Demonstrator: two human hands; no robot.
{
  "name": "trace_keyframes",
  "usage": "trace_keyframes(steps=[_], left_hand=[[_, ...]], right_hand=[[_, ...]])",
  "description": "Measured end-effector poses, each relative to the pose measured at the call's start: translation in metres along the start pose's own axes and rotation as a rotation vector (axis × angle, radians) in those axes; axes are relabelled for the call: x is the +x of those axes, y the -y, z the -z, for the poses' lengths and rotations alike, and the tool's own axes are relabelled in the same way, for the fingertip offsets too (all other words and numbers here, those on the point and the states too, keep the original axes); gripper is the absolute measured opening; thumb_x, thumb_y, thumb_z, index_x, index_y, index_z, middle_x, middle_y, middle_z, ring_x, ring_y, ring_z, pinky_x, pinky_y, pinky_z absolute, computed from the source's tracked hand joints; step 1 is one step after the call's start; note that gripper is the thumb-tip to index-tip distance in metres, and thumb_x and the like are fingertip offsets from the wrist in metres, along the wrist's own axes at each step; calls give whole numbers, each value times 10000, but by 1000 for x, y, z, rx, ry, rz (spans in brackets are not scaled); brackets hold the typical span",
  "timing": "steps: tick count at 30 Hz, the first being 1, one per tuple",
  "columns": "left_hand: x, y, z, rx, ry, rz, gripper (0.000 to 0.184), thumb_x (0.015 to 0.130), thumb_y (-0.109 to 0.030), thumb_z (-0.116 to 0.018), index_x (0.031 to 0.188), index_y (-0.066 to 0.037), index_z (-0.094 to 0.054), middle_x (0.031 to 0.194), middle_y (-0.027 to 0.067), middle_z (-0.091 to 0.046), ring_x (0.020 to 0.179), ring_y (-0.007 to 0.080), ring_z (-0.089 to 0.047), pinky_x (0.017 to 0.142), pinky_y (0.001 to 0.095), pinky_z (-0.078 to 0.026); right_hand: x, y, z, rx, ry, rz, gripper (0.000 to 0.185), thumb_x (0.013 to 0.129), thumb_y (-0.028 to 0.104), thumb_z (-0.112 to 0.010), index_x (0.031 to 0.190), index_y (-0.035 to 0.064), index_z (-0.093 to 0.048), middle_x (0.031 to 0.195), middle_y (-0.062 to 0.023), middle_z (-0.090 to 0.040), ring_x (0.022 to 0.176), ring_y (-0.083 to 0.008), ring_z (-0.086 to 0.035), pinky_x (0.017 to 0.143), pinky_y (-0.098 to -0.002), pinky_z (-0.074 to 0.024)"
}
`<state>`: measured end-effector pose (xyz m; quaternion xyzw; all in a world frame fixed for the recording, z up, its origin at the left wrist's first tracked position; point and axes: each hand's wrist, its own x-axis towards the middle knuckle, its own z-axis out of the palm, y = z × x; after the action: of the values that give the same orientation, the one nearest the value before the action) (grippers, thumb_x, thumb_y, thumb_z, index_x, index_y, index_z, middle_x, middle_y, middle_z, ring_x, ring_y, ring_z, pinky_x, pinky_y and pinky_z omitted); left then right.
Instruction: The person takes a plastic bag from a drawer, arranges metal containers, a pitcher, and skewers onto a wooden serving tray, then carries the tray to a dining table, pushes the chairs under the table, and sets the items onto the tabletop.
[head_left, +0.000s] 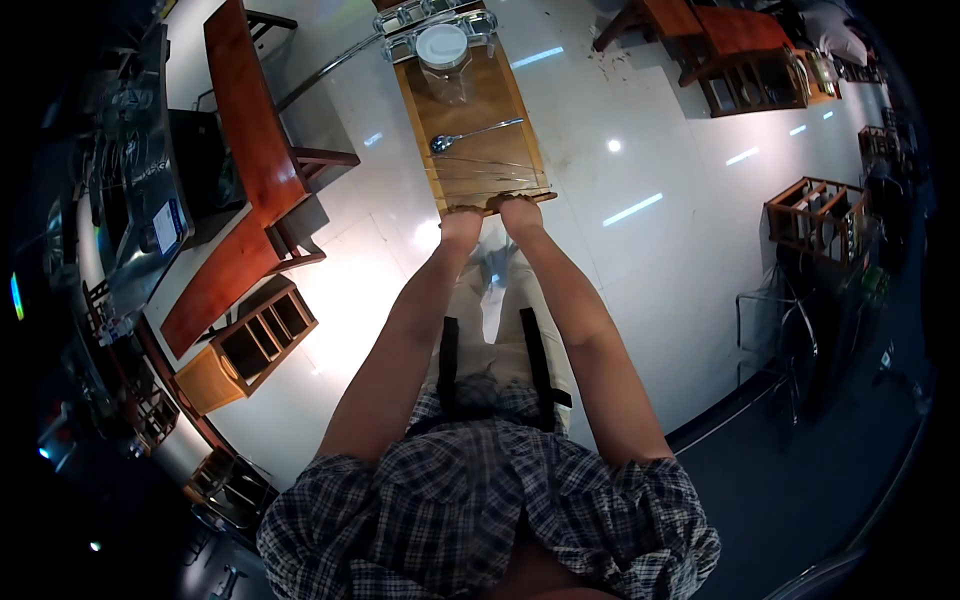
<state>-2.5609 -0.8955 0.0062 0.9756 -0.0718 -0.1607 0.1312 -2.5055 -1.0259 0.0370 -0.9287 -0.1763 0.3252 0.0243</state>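
Observation:
Both my hands are at the near edge of a long wooden board or cart top [425,105]. My left hand [461,224] is closed round this edge on the left, and my right hand [518,213] grips it just to the right. A metal ladle [441,143] lies across the wood, with several thin skewers or rods [485,172] between it and my hands. At the far end sit a round white-lidded container [441,45] and several metal-framed clear containers [400,46]. The fingertips are hidden under the edge.
To the left stand a long red-brown bench [245,110], a wooden shelf unit [250,345] and a metal counter [150,240]. A wooden table [735,35] is at the upper right, a wooden rack [815,215] at the right. Pale glossy floor [640,270] surrounds the board.

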Motion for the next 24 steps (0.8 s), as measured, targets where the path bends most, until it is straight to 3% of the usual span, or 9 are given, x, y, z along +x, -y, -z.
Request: trace_keyframes(steps=[10, 12, 18, 22, 24], left_hand=[[-64, 3, -20, -69, 13, -99, 166, 772, -91, -460, 854, -90, -604, 823, 119, -642, 773, 273, -633, 641, 381, -507], [-73, 0, -27, -70, 36, -81, 169, 774, -93, -461, 863, -90, -605, 836, 120, -642, 785, 274, -631, 653, 381, -505], [-105, -5, -45, -113, 111, -27, 178, 785, -102, -460, 889, -99, -605, 860, 119, -641, 809, 275, -627, 672, 386, -501], [-134, -7, -54, -57, 127, -9, 180, 798, -121, -453, 898, -102, -601, 875, 116, -641, 826, 272, -625, 672, 384, -502], [-163, -6, -68, -60, 135, 28, 182, 800, -123, -449, 899, -103, -600, 880, 116, -641, 828, 273, -624, 670, 385, -503]], right_hand=[[-54, 27, -42, -26, 26, -63, 200, 804, 116, -479, 894, 115, -659, 974, -79, -645, 954, -207, -599, 870, -339, -419], [-63, 28, -51, -40, -4, -27, 225, 806, 106, -455, 892, 120, -662, 940, -107, -647, 906, -235, -613, 813, -353, -466], [-87, 31, -94, -11, -163, -8, 209, 801, 103, -461, 867, 115, -659, 912, -108, -649, 888, -237, -619, 801, -363, -472], [-107, 46, -110, -14, -63, -18, 206, 801, 103, -465, 873, 109, -658, 906, -105, -652, 878, -241, -623, 791, -364, -476], [-126, 58, -129, -8, -15, -29, 222, 807, 133, -466, 902, 126, -667, 958, -80, -650, 932, -218, -609, 839, -357, -427]])
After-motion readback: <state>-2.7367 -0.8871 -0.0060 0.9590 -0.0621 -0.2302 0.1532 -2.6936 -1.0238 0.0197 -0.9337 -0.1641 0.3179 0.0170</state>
